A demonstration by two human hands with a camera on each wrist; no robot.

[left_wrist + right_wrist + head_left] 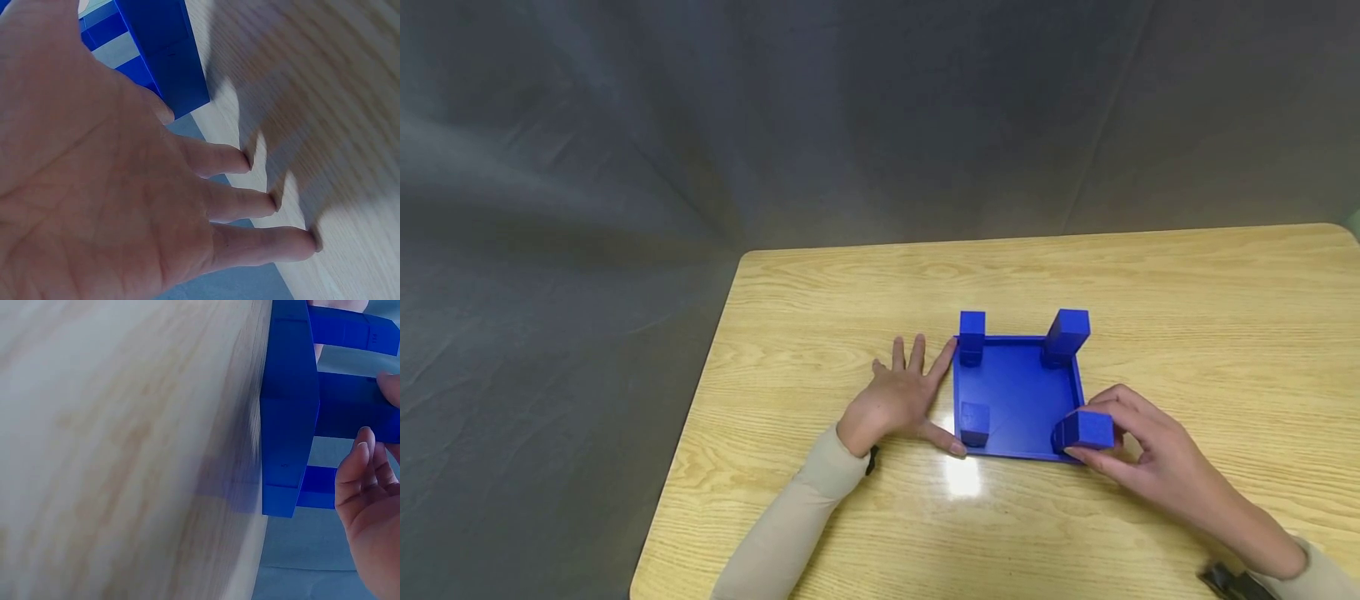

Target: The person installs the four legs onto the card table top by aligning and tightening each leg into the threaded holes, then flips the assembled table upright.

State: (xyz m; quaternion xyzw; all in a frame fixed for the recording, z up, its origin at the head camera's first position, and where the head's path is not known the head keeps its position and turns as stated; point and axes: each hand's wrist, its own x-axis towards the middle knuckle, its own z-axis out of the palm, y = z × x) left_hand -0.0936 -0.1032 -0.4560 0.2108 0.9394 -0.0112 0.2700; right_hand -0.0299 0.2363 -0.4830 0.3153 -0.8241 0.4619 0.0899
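Note:
A square blue tray [1018, 396] with a low rim lies on the table, a blue post standing at each corner. In the head view, my right hand [1157, 446] pinches the near right post [1092, 430] between thumb and fingers. My left hand [898, 400] is spread flat along the tray's left side, its thumb and index finger touching the rim. The far left post [972, 332], the far right post [1067, 333] and the shorter-looking near left post [975, 423] stand free of both hands. In the right wrist view, fingertips [356, 465] rest against the gripped post [350, 406].
The wooden table [820, 308] has rounded far corners. A dark grey cloth [925, 125] hangs behind it and along its left side. A black strap piece [1232, 581] shows at my right wrist, near the bottom edge.

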